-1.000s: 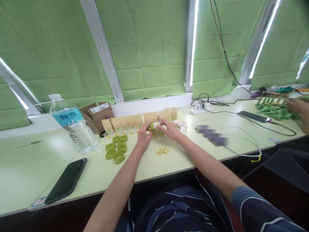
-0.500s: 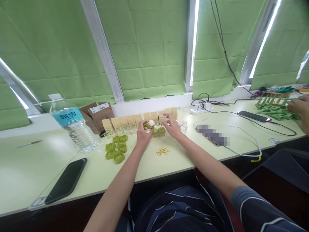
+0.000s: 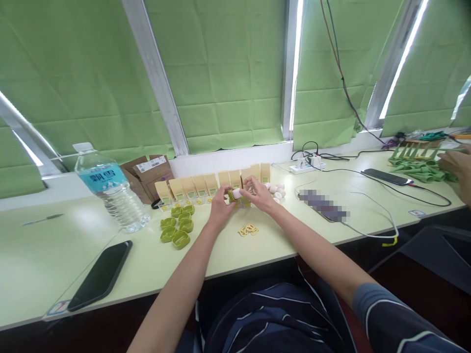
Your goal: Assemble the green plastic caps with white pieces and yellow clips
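Note:
My left hand (image 3: 220, 205) and my right hand (image 3: 258, 194) meet over the desk near the far edge. Between their fingertips sits a small green piece with a pale pink-white insert (image 3: 235, 194), pinched from both sides. Just behind them stands a row of small tan packets (image 3: 200, 186). Several green shell-shaped pieces (image 3: 178, 226) lie to the left of my left hand. A few yellow rings (image 3: 248, 229) rest on the desk just in front of my hands. Small white pieces (image 3: 277, 191) lie to the right of my right hand.
A water bottle (image 3: 110, 189) stands at the left, with brown cardboard (image 3: 150, 174) behind it and a black phone (image 3: 101, 274) near the front edge. A power strip (image 3: 307, 165), cables and a second phone (image 3: 387, 177) lie to the right. Another person's hand (image 3: 456, 164) touches green parts (image 3: 417, 169) far right.
My hands separated half a second ago, the left one holding the green piece with its pale insert showing; now they have come back together on it.

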Motion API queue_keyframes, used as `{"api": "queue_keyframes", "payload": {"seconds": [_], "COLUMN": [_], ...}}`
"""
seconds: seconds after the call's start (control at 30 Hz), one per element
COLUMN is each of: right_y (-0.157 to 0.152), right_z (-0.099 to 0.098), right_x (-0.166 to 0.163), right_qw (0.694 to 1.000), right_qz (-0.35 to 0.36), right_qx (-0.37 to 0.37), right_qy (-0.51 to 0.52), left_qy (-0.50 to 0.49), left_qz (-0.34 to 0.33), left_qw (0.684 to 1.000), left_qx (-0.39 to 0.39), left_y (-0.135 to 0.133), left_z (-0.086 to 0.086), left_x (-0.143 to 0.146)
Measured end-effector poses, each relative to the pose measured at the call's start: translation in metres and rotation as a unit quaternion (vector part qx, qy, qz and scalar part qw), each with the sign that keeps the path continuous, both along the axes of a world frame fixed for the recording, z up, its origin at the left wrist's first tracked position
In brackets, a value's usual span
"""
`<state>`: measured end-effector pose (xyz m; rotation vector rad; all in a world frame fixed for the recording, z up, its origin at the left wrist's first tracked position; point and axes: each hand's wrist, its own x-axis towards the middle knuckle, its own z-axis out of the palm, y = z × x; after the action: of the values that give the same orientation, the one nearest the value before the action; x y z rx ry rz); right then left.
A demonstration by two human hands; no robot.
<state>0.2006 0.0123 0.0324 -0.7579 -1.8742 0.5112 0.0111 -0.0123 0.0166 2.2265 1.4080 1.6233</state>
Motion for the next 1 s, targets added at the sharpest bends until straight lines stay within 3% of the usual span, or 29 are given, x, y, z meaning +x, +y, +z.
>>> {"api": "queue_keyframes", "payload": {"seconds": [0.23,0.63,0.83,1.0], "right_y": [0.0,0.003,-0.003,-0.002], "right_z": [-0.001,-0.003,-0.003,-0.003], "right_x": [-0.005,-0.004,-0.001,0.0], "right_qw": [0.998,0.996,0.994,0.991], "right_qz": [-0.01,-0.017,0.05,0.072], "right_qx": [0.041,0.07,0.071,0.027], "right_qy": [-0.054,-0.056,-0.066,-0.11], "left_qy": [0.009,0.012,-0.007,-0.016], "left_qz": [-0.003,-0.01,0.029,0.041], "left_qw": [1.0,1.0,0.999,0.998], "left_qx": [0.007,0.009,0.019,0.034], "left_y": [0.0,0.0,0.006,0.006], "left_z": [0.0,-0.001,-0.004,-0.003], "left_x": [-0.001,0.001,-0.007,-0.011]}}
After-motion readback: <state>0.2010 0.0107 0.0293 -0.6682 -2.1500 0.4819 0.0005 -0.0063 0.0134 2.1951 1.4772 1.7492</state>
